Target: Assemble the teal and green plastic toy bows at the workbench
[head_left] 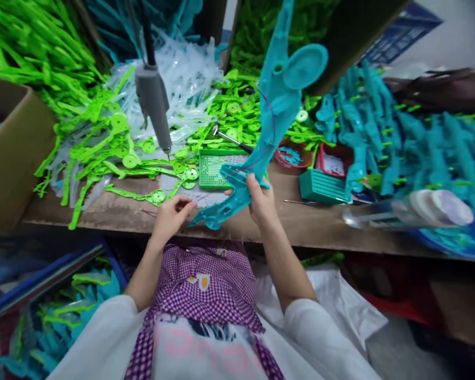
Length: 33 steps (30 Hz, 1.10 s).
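The right hand (263, 200) is closed around the turquoise moulded plastic part (275, 113); its thumb is laid over the near face, and the other fingers are mostly hidden behind. From this hand, the part rises toward 12 o'clock, with a round disc (306, 66) on its upper section, and its narrow end points between 8 and 9 o'clock. The right forearm comes from between 5 and 6 o'clock.

The left hand (174, 214) is at 9 o'clock from the right one, low over the workbench (288, 229). Its thumb and index finger are pressed together, pinching thin wires (200, 198), just beside the narrow end. The left forearm comes from 7 o'clock.

From the left hand, the grey electric screwdriver (152, 100) hangs at about 12 o'clock, and the green basket (201, 178) stands at 1 o'clock.
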Available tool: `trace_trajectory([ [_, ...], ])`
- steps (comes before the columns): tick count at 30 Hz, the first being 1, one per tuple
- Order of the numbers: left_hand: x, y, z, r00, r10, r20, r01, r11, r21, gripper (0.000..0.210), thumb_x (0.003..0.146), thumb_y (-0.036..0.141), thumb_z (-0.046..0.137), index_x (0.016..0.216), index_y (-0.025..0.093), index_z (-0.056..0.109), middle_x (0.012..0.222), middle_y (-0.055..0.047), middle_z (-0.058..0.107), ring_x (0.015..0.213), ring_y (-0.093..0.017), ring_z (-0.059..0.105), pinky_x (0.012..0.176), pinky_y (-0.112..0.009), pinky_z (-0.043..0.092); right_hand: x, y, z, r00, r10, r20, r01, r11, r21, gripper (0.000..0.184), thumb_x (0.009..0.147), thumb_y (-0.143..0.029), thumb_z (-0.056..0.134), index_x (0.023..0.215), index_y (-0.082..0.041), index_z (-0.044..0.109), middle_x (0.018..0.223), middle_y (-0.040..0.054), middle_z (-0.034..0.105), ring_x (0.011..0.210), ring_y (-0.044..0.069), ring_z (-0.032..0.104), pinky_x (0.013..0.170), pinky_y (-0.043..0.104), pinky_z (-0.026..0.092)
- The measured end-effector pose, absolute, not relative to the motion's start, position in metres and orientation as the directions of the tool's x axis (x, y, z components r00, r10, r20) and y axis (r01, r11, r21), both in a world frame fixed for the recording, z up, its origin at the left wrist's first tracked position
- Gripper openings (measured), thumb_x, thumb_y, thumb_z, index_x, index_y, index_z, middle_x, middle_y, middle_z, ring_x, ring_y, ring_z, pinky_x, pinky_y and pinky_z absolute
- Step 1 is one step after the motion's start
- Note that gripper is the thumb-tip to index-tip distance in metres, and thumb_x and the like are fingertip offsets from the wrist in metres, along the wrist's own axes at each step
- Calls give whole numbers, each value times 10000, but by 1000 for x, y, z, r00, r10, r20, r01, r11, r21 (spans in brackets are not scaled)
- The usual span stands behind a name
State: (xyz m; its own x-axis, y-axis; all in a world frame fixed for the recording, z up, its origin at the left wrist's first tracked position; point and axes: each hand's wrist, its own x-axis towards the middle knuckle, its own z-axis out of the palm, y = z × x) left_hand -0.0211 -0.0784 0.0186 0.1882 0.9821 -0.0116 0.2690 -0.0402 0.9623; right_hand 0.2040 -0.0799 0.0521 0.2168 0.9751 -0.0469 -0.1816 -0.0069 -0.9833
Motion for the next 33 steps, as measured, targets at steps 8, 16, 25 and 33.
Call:
trace_trajectory([
  [8, 57, -6, 4, 227, 942, 246, 337, -313, 888, 303, 761, 245, 750, 1029, 161, 637, 996, -85, 673, 822, -171, 632, 759, -327, 524, 248, -32, 48, 99, 955, -280, -272, -245, -931, 592, 736, -648, 673, 1107, -187, 694, 672, 45, 741, 592, 226, 708, 525, 350, 602],
  [16, 42, -58, -10, 409, 755, 512, 441, -655, 613, 256, 913, 321, 583, 1123, 198, 662, 1041, -102, 683, 994, -229, 640, 924, -390, 507, 260, -19, 25, 160, 936, -313, -381, -234, -895, 468, 772, -583, 673, 1009, -181, 703, 710, 33, 747, 541, 179, 666, 526, 315, 581],
  [25, 84, -22, -31, 570, 818, -81, 275, -97, 956, 405, 761, 486, 663, 1001, 161, 636, 904, -49, 714, 797, -212, 648, 738, -320, 521, 259, -8, 32, 123, 972, -199, -72, -191, -979, 483, 764, -643, 649, 837, -165, 658, 636, -6, 687, 634, 176, 651, 542, 287, 536],
  [33, 87, -14, -49, 432, 902, -11, 309, -137, 941, 334, 756, 499, 639, 869, 191, 580, 714, 8, 633, 645, -173, 568, 654, -292, 463, 404, -76, 31, 624, 726, 290, 698, -350, -625, 223, 916, -255, 498, 974, -164, 693, 1010, 108, 731, 926, 233, 651, 878, 367, 478],
])
